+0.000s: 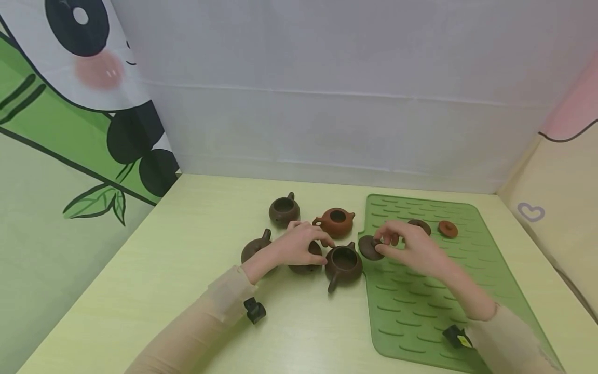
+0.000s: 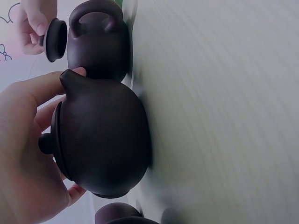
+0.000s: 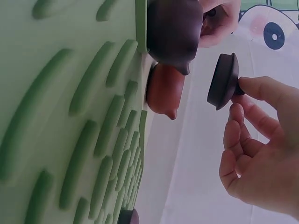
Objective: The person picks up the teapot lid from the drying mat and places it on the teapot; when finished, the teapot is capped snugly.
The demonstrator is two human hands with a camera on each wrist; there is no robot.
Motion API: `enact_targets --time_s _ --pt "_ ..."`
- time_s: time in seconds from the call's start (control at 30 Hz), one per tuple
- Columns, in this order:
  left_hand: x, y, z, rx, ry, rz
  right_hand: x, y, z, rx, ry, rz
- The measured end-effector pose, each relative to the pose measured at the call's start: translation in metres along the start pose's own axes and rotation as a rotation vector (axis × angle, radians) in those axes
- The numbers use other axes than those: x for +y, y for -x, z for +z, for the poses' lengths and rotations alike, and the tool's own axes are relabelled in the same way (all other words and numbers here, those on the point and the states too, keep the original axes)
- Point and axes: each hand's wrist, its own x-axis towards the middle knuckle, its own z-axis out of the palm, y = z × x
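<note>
My right hand (image 1: 413, 246) pinches the knob of a dark brown teapot lid (image 3: 224, 81) between thumb and fingers, holding it tilted above the green mat's left edge. Just left of it, an open dark brown teapot (image 1: 348, 275) stands with its handle toward me. My left hand (image 1: 296, 244) arches over a lidded dark teapot (image 2: 103, 140), partly hidden in the head view. Its fingertips reach the open teapot's left side, seemingly touching it. Another dark teapot (image 1: 252, 249) sits by the left wrist, partly covered by the arm.
Behind the hands stand an open dark teapot (image 1: 284, 221) and an open reddish-brown teapot (image 1: 343, 228). On the green ribbed mat (image 1: 406, 322) lie a dark lid (image 1: 420, 224) and a reddish lid (image 1: 447, 228). A pale curtain (image 1: 327, 130) backs the table.
</note>
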Motion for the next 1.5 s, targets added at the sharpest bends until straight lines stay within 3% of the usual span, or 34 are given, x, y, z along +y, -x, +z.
enact_targets --time_s 0.83,1.5 --pt "-0.001 -0.007 0.000 0.013 -0.002 -0.001 -0.013 -0.016 0.022 0.074 -0.171 -0.021" --pt "-0.001 -0.011 0.000 0.018 0.009 -0.015 -0.009 -0.022 0.039 0.042 -0.158 -0.043"
